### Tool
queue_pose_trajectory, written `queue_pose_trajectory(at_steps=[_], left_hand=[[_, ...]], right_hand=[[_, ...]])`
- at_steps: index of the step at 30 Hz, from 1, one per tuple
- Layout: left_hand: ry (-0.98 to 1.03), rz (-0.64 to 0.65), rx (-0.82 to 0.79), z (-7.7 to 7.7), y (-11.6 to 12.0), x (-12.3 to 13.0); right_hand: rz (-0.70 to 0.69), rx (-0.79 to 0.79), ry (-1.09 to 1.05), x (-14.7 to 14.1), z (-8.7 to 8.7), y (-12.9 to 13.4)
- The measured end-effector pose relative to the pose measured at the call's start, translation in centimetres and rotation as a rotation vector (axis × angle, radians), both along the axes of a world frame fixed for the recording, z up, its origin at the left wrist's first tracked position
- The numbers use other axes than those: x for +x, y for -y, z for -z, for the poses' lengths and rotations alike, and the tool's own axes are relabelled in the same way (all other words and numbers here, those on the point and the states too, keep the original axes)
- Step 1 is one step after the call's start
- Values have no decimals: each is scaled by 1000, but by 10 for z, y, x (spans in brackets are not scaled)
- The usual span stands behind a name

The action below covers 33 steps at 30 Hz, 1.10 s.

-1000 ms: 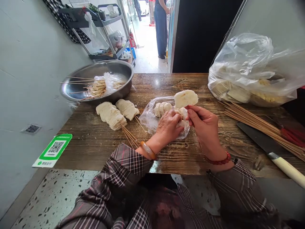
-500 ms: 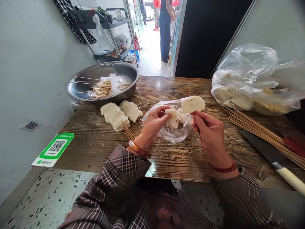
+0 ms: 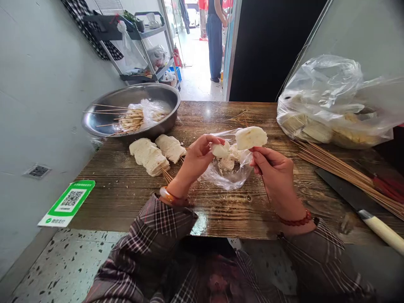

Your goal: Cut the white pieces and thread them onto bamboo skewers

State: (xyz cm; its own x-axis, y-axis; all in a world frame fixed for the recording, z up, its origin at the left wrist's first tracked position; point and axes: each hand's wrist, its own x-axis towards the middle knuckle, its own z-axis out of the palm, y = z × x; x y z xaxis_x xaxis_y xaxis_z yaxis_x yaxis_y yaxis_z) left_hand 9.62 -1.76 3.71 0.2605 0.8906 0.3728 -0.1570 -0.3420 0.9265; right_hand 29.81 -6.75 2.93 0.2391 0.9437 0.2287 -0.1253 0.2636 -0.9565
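Note:
My right hand is closed around a thin wooden skewer. On the skewer's upper end sits a flat, pale, bread-like slice. Just to the left, my left hand pinches another pale slice between thumb and fingers, apart from the skewered one. Below both hands lies an open clear plastic bag with more pale pieces inside. Left of my left hand, two stacks of skewered pale slices rest on the wooden table; my left forearm partly hides their skewers.
A steel basin with skewered food and plastic stands at the back left. On the right are a stuffed plastic bag, a bundle of skewers and a large knife. A QR-code card lies at the left edge. A person stands by the doorway.
My left hand has turned and drawn slightly left, lifting its slice from the pieces in the bag. My right hand keeps hold of the skewer. The whole view has shifted a little.

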Motion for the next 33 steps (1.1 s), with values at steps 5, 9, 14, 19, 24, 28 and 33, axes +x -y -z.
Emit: queue_pose_trajectory(at_steps=[5, 9, 14, 19, 24, 28, 33], left_hand=[[-598, -62, 311, 9, -4, -18], [-883, -9, 485, 12, 0, -31], [-846, 32, 441, 3, 3, -36], [-930, -290, 412, -2, -14, -13], [-1312, -433, 401, 1, -25, 12], [-1295, -427, 431, 12, -25, 20], [-1078, -405, 464, 22, -26, 21]], right_hand=[[-2, 12, 15, 1, 1, -2], [2, 14, 47, 1, 1, -2], [-7, 26, 35, 1, 2, -3], [-9, 14, 36, 2, 4, -5], [0, 10, 65, 2, 5, -5], [-18, -4, 61, 2, 4, -5], [-5, -12, 15, 0, 1, -5]])
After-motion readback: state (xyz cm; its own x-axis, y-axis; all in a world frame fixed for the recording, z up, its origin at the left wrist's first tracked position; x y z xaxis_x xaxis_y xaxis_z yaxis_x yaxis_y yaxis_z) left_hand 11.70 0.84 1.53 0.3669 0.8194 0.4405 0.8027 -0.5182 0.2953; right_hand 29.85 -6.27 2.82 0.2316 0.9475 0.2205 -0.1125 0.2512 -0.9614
